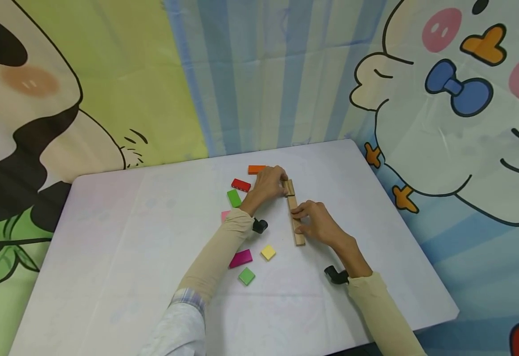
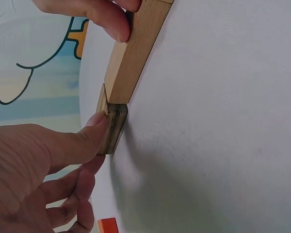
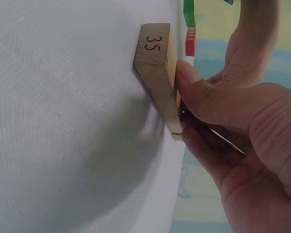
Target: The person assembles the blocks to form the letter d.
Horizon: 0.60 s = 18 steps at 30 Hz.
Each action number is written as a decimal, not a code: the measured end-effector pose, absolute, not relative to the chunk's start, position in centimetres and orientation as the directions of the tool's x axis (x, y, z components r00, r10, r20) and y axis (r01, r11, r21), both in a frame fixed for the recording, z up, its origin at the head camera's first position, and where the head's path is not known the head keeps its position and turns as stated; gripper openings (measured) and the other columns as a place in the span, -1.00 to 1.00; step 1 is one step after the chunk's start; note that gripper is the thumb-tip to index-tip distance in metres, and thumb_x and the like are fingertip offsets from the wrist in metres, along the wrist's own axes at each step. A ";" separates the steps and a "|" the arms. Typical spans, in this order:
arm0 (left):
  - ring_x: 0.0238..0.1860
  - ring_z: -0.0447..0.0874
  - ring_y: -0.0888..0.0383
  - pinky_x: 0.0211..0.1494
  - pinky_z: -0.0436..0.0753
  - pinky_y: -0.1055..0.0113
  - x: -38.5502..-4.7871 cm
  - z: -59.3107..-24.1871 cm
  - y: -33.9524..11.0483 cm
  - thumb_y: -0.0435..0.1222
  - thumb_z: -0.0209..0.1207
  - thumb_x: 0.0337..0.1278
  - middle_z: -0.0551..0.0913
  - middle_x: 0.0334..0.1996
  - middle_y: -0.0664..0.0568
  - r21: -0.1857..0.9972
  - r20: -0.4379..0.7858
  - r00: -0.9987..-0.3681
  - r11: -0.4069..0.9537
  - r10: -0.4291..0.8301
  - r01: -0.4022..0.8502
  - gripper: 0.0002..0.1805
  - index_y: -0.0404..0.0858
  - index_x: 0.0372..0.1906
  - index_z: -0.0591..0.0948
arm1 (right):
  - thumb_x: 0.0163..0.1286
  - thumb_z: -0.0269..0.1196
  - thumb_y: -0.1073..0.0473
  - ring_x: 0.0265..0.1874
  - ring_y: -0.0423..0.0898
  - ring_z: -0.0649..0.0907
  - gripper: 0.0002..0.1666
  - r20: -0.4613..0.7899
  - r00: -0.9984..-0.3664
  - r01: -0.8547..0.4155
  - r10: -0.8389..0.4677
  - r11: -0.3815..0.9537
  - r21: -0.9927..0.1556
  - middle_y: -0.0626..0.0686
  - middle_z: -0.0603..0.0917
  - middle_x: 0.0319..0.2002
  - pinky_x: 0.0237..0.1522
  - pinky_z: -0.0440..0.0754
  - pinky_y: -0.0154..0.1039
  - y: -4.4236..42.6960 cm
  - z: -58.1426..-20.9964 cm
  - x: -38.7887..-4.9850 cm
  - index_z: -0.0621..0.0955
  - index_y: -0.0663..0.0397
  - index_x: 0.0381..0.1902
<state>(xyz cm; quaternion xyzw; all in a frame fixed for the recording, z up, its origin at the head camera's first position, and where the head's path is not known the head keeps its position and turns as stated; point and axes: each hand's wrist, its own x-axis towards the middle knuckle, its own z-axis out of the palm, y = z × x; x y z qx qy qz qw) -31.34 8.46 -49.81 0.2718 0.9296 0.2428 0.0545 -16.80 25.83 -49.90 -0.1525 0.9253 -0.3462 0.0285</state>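
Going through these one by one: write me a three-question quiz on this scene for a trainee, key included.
1. True or false: the red block lies nearer to the orange block than to the magenta block.
2. Fill in: in the right wrist view, the end of the nearest wooden block reads ___.
3. In the left wrist view, the left hand pinches: A) a yellow block; B) a dark-streaked wooden block; C) a green block.

Key: 1 true; 2 35; 3 B.
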 end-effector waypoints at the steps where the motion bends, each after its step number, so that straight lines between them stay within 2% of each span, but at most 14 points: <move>1: 0.14 0.70 -0.08 0.28 0.64 0.04 -31.3 -49.8 8.5 -0.20 0.57 0.23 0.82 0.12 -0.07 0.482 0.028 -0.846 0.734 0.533 0.478 -0.55 -0.26 0.16 0.78 | 0.17 0.61 0.46 0.30 0.29 0.70 -0.54 0.055 -0.951 -0.265 -0.303 0.714 -0.648 0.21 0.82 0.18 0.41 0.60 0.26 25.8 -49.9 -16.8 0.81 0.35 0.07; 8: 0.11 0.68 -0.08 0.26 0.62 0.04 -31.2 -49.9 8.4 -0.19 0.57 0.24 0.81 0.08 -0.09 0.497 0.022 -0.843 0.726 0.537 0.476 -0.55 -0.27 0.16 0.76 | 0.15 0.62 0.47 0.29 0.28 0.71 -0.53 0.058 -0.949 -0.273 -0.311 0.714 -0.644 0.22 0.83 0.17 0.40 0.61 0.25 25.8 -49.7 -16.8 0.81 0.37 0.06; 13: 0.12 0.66 -0.08 0.23 0.62 0.05 -31.4 -50.0 7.9 -0.15 0.51 0.32 0.78 0.13 -0.11 0.508 0.017 -0.837 0.716 0.547 0.479 -0.48 -0.27 0.28 0.69 | 0.15 0.63 0.46 0.29 0.28 0.71 -0.53 0.054 -0.949 -0.271 -0.310 0.718 -0.642 0.21 0.83 0.17 0.40 0.62 0.25 25.7 -49.6 -16.8 0.81 0.36 0.05; 15: 0.11 0.64 -0.08 0.22 0.61 0.05 -31.6 -50.0 7.4 -0.14 0.47 0.38 0.78 0.14 -0.10 0.507 0.038 -0.854 0.726 0.519 0.464 -0.49 -0.26 0.30 0.68 | 0.15 0.63 0.45 0.28 0.28 0.71 -0.53 0.056 -0.949 -0.272 -0.309 0.718 -0.641 0.21 0.83 0.17 0.39 0.62 0.25 25.8 -49.7 -16.8 0.81 0.36 0.05; 18: 0.09 0.62 -0.10 0.20 0.57 0.02 -32.1 -49.8 6.8 -0.14 0.42 0.43 0.80 0.10 -0.10 0.473 0.106 -0.913 0.788 0.393 0.394 -0.59 -0.23 0.23 0.72 | 0.16 0.63 0.45 0.27 0.29 0.72 -0.53 0.063 -0.948 -0.277 -0.311 0.716 -0.641 0.21 0.82 0.17 0.38 0.63 0.26 25.8 -49.8 -16.8 0.81 0.36 0.06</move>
